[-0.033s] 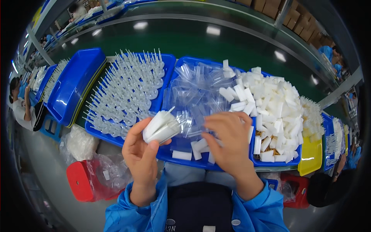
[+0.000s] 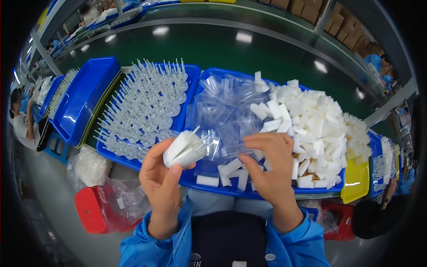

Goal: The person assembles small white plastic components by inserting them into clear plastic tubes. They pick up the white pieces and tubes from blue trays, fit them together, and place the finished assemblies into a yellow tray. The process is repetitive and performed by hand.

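My left hand [image 2: 161, 180] is closed around a bundle of smooth white pieces [image 2: 183, 150]; a thin white stem pokes out at the top. Clear plastic at the bundle's right end overlaps the sleeves behind, so its outline is hard to follow. My right hand [image 2: 275, 165], thumb and fingers drawn together, pinches what looks like a clear plastic sleeve [image 2: 232, 151] pointing toward the bundle. Beneath both hands is a blue tray [image 2: 207, 168] with a heap of clear sleeves [image 2: 227, 102] and several loose white blocks [image 2: 207, 180] near its front edge.
On the left, a blue tray [image 2: 194, 73] holds many translucent round-based pieces with thin stems [image 2: 142, 98], beside stacked blue trays [image 2: 91, 93]. White blocks [image 2: 311, 115] are piled on the right, next to a yellow tray [image 2: 356, 178]. A green conveyor belt [image 2: 200, 46] runs behind; red stools [image 2: 89, 209] stand below.
My right hand has shifted slightly right and down, and the clear sleeve at its fingertips now shows more plainly. My left hand keeps its hold, almost unmoved.
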Available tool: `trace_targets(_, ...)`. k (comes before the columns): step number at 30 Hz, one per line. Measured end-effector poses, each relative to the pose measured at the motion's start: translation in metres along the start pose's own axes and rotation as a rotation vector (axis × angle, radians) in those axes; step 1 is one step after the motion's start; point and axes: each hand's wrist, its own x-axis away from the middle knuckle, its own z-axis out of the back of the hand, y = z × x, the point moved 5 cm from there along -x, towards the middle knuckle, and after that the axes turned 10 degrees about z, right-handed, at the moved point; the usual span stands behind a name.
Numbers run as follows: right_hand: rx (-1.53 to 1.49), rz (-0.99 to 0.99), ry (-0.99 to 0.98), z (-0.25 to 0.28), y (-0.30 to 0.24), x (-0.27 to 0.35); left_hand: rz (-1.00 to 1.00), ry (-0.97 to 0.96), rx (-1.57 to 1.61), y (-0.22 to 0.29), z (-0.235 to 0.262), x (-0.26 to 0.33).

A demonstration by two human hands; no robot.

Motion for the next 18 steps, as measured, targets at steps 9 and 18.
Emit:
trace_targets(9,-0.788,-0.237,0.319,0.043,0.022,0.04,0.027,-0.28,-0.222,-0.018,-0.046,0.011)
trace_targets(18,-0.433,-0.218,0.363,0.067,0.025,0.063,0.009,-0.372,-0.3,-0.028,-0.071,0.021)
